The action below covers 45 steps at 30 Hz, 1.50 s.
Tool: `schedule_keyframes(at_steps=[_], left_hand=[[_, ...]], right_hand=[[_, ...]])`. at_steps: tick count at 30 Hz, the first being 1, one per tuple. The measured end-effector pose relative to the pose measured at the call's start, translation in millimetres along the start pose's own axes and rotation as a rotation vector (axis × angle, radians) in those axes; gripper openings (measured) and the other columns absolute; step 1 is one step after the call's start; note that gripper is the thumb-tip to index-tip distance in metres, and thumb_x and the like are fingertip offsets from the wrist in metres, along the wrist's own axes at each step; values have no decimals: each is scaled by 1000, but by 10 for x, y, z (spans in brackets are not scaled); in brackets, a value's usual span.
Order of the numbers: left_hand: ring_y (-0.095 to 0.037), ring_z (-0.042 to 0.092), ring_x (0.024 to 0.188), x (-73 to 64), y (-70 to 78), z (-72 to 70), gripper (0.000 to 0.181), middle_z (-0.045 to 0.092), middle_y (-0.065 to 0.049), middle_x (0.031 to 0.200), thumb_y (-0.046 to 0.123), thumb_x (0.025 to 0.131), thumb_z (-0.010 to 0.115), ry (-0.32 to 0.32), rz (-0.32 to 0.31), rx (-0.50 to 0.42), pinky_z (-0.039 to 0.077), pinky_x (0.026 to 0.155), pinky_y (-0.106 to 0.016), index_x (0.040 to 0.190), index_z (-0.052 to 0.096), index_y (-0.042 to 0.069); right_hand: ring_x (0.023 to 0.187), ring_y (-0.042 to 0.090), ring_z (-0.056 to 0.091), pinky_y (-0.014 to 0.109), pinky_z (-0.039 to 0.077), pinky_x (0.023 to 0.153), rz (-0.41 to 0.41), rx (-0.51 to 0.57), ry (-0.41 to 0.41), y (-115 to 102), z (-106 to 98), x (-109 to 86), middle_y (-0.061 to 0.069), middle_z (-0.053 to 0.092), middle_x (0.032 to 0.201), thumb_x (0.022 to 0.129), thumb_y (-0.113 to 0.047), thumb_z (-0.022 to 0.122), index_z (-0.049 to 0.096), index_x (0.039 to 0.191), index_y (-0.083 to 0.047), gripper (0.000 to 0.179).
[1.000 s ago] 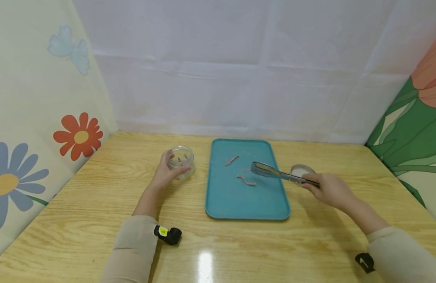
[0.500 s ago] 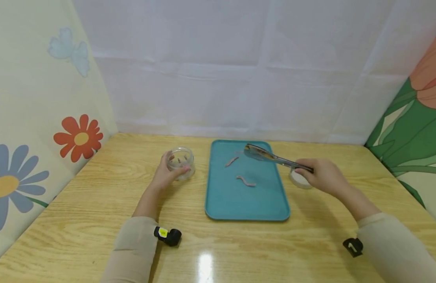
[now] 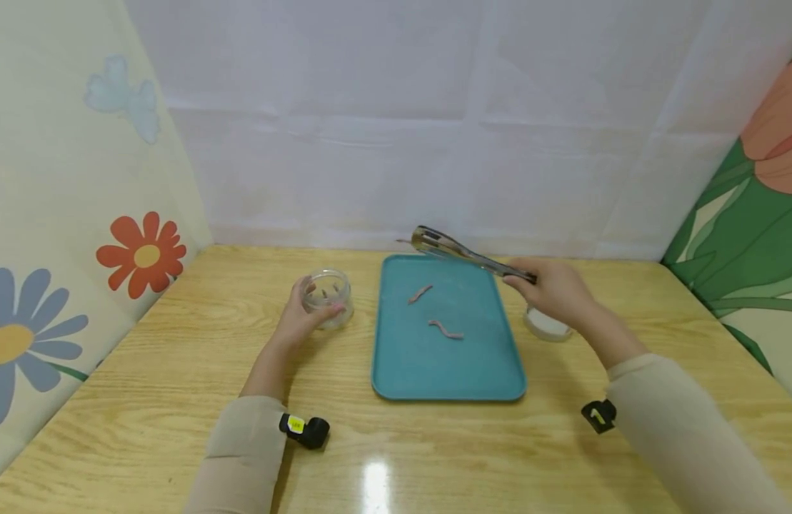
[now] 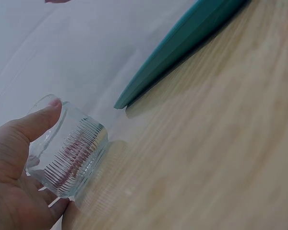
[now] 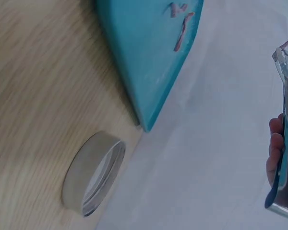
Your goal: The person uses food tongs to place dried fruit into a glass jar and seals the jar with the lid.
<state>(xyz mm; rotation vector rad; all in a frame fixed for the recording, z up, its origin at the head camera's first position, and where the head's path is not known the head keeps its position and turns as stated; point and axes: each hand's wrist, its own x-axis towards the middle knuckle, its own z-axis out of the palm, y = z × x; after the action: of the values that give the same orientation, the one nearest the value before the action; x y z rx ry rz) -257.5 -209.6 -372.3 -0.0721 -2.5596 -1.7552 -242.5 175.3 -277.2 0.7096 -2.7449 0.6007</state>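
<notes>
My left hand (image 3: pixel 301 310) holds a clear glass jar (image 3: pixel 333 315) upright on the table, left of the blue tray. In the left wrist view, reddish worm-like pieces show through the ribbed wall of the jar (image 4: pixel 79 151). My right hand (image 3: pixel 555 289) grips metal tongs (image 3: pixel 456 251) above the tray's far end. A thin pinkish worm (image 3: pixel 403 241) sticks out from the tongs' tips, also seen in the right wrist view as a small worm (image 5: pixel 287 43). Two other worms, a straight one (image 3: pixel 420 293) and a wavy one (image 3: pixel 445 330), lie on the tray.
The blue tray (image 3: pixel 443 375) lies mid-table. Right of it a round lid (image 3: pixel 547 325) rests on the wooden table (image 3: pixel 344 457), partly below my right hand. A white cloth (image 3: pixel 370 143) hangs behind; flowered panels stand at both sides.
My right hand has lifted the tongs and moved them left and away from me, carrying a worm up off the tray. My left hand and the jar have stayed put.
</notes>
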Motion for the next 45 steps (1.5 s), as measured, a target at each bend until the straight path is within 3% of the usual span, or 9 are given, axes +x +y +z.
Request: schedule_keyframes(at_steps=[7,14,20,23,27,36,45], left_hand=[[-35,11,125,6,-11,19,97,16,-13,139,38,72,68,0,7,6,18,96,-49,139,3,12],[-34,11,125,5,-17,10,98,16,-13,139,40,71,68,9,2,6,17,97,-48,139,3,13],[-34,11,125,20,-24,13,99,16,-15,139,39,71,69,10,-1,10,16,97,-48,139,3,12],[-35,11,125,28,-30,17,98,16,-16,139,38,71,69,12,4,13,15,97,-48,138,3,11],[-35,12,125,31,-32,21,97,17,-17,138,36,72,69,16,9,7,14,98,-47,138,4,10],[-35,11,125,26,-28,18,97,16,-17,138,36,72,69,10,3,0,12,98,-47,138,3,11],[-35,11,125,12,-10,6,95,15,-18,138,34,73,68,7,11,1,14,98,-46,138,3,10]], right_hand=[[39,13,30,27,26,40,-5,17,15,-152,94,153,-1,38,47,86,-23,54,59,110,-6,30],[46,13,37,29,30,46,-41,31,57,-343,198,293,0,52,61,85,-21,56,63,103,-8,23],[43,12,34,26,26,42,-54,34,78,-503,386,400,-1,43,54,86,-22,55,61,86,-12,12],[42,11,34,26,26,40,-43,16,85,-605,475,432,0,47,56,86,-25,54,62,89,-13,14],[40,11,32,24,25,38,-22,19,65,-735,602,466,-3,52,60,87,-27,52,62,99,-15,20],[44,10,40,24,28,38,10,-4,-26,-952,818,507,-7,49,59,88,-33,48,57,82,-22,16],[46,11,39,24,28,40,24,-36,-48,-1044,975,517,-4,46,57,88,-31,50,58,81,-20,15]])
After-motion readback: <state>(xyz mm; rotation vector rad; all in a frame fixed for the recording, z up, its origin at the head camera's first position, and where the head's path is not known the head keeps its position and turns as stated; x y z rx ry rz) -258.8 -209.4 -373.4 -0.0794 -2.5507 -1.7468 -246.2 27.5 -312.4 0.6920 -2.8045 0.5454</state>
